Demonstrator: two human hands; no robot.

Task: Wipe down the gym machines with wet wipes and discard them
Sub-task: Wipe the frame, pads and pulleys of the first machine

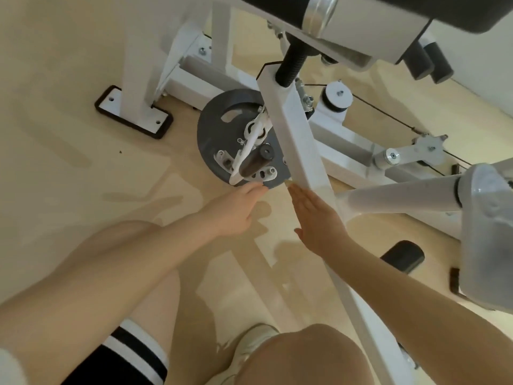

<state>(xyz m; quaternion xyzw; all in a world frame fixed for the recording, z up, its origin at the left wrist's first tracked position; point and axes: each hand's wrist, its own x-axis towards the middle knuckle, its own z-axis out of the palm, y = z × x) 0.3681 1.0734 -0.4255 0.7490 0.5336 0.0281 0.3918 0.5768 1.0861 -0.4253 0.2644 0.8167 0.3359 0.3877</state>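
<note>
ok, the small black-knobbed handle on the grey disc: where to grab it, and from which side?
Take the handle by its dark cylindrical shaft, below the round black knob. It juts out from the grey disc toward the camera, so a grip wrapping it from the left hand side looks best: the white square bar crowds its right. A white lever lies close on its left, so clearance is tight.

Pale wood floor (55, 168); white machine frame (294, 140) stands on it, black-edged foot plate (133, 112) flat.
</note>
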